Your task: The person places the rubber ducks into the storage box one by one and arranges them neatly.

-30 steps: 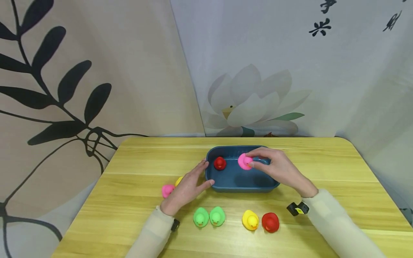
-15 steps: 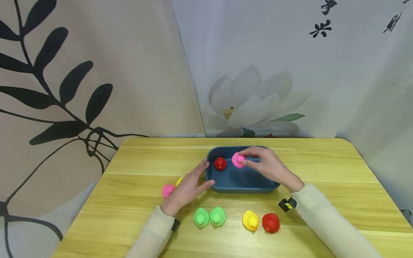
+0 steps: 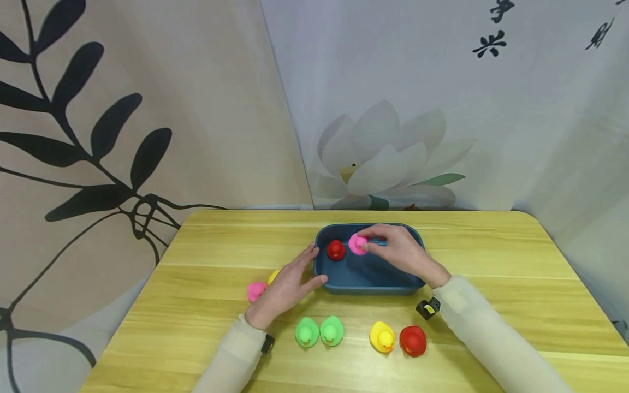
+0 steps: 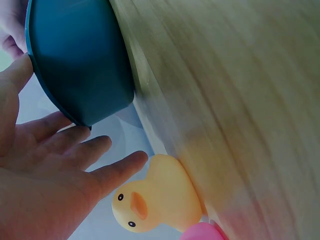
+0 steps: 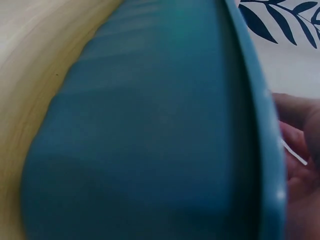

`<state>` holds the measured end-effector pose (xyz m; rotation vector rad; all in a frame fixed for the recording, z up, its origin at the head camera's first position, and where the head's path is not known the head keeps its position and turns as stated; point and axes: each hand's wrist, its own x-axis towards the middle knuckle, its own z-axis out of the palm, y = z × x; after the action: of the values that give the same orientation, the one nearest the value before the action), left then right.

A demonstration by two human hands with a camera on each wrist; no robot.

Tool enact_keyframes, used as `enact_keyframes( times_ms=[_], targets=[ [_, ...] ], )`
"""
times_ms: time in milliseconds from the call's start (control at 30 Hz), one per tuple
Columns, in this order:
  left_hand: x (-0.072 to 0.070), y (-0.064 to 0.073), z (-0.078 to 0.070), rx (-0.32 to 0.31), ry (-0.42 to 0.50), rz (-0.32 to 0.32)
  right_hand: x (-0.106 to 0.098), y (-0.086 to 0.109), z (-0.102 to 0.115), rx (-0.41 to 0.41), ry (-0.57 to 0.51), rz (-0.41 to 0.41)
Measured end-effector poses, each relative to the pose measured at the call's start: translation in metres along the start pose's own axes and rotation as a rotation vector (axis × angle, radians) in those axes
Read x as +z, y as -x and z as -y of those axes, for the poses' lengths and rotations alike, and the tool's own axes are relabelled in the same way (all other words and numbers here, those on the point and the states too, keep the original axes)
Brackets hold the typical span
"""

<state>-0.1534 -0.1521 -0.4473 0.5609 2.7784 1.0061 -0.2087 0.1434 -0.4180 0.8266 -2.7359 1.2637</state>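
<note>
A dark blue rectangular basin stands toward the back of the table. Inside it, near the left end, sits a red rubber duck. My right hand reaches over the basin and pinches a pink rubber duck between thumb and fingers, just right of the red one. At the basin's left end my left hand lies with fingers spread, fingertips and thumb at the rim. The left wrist view shows a yellow duck beneath those fingers. In the right wrist view the basin wall hides the held duck.
Two green ducks sit side by side in front of the basin. Right of them are a yellow duck and a red duck. Another pink duck shows left of my left hand. A printed curtain hangs behind the table.
My right hand has moved left over the basin with the pink duck, bringing it closer to the red one. My left hand has stayed at the rim.
</note>
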Motion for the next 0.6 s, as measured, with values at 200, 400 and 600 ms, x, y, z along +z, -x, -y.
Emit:
enact_keyframes(
  times_ms=[200,400,600],
  targets=[
    [0.001,0.000,0.001,0.001,-0.002,-0.002,0.003,-0.006,-0.002,0.021,0.020,0.001],
    [0.001,0.000,0.001,0.002,0.006,-0.004,0.005,-0.012,-0.003,0.050,0.016,0.018],
    [0.001,0.000,0.000,0.003,0.006,-0.004,0.009,-0.015,-0.005,0.085,0.009,0.039]
  ],
)
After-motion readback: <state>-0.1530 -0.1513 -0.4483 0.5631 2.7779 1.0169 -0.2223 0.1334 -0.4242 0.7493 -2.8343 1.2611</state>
